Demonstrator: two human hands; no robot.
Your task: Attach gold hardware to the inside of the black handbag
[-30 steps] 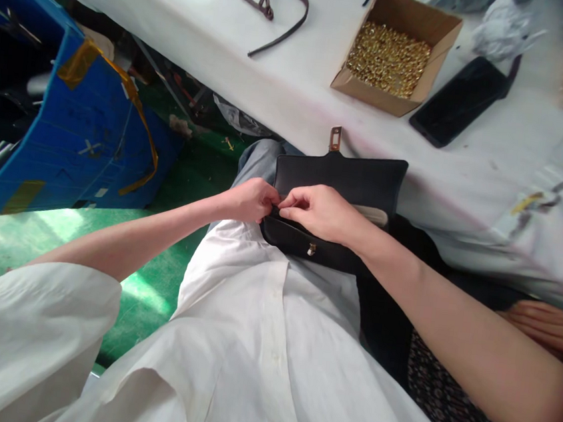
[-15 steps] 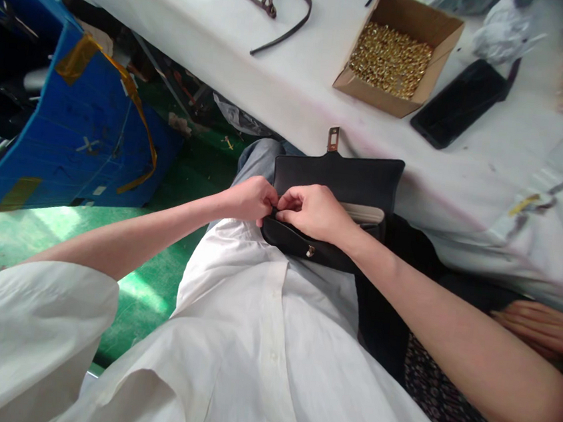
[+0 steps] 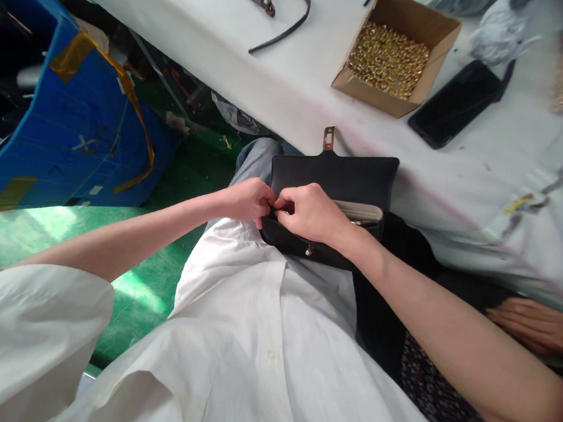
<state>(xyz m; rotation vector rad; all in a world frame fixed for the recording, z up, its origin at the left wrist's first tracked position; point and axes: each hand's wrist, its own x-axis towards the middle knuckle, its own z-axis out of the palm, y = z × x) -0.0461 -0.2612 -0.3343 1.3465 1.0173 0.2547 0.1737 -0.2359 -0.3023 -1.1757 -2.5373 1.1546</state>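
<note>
One black bag (image 3: 335, 176) across the lap, flap pressed up to the bench (image 3: 204, 35) edge at 12 o'clock, no room there. Two gold clasps on it: flap clasp (image 3: 327, 138) at 12 o'clock, body clasp (image 3: 310, 249) at 6 o'clock.

Two own hands at the bag's 9 o'clock end: left hand (image 3: 250, 199) and right hand (image 3: 311, 212), fingertips meeting. Each grip narrow, pinched on the bag's edge.

On the bench:
- one cardboard box (image 3: 369, 94) of gold fittings
- one dark phone (image 3: 454, 103) just beside it at 3 o'clock
- a tangle of dark straps (image 3: 273, 2) at 11 o'clock, number unclear

One blue crate (image 3: 70, 115) at 9 o'clock, open green floor (image 3: 179, 180) between. One other person's hand (image 3: 531, 324) at 4 o'clock, well apart.

Against half a second back: same pinch, bag a shade further toward 9 o'clock.
</note>
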